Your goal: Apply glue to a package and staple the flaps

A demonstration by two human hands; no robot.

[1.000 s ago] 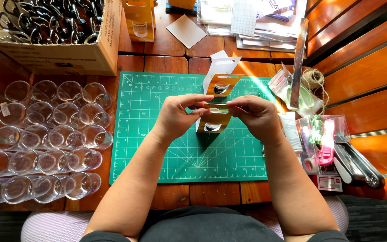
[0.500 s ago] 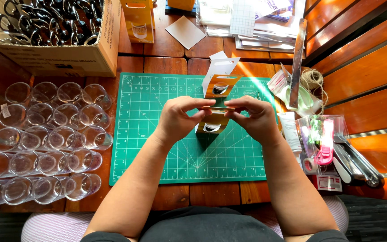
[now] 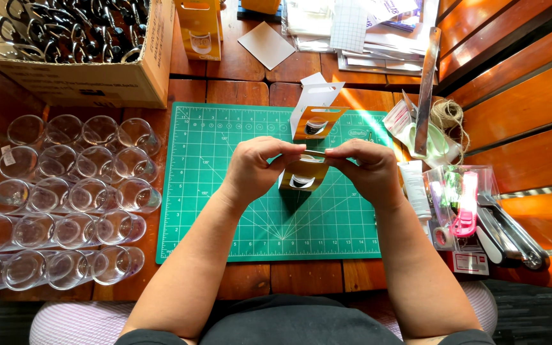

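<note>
Green cutting mat [image 3: 225, 191]: both hands [image 3: 314, 167] pinch upright orange box [image 3: 303, 176].

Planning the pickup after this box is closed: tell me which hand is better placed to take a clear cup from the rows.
Probably the left. The left hand pinches the orange box on the side nearest the clear cups; the right hand would have to cross over the box and green mat.

A small orange cardboard box [image 3: 303, 176] with a round window stood upright on the green cutting mat [image 3: 225, 191], its top flap pinched at both ends.
</note>
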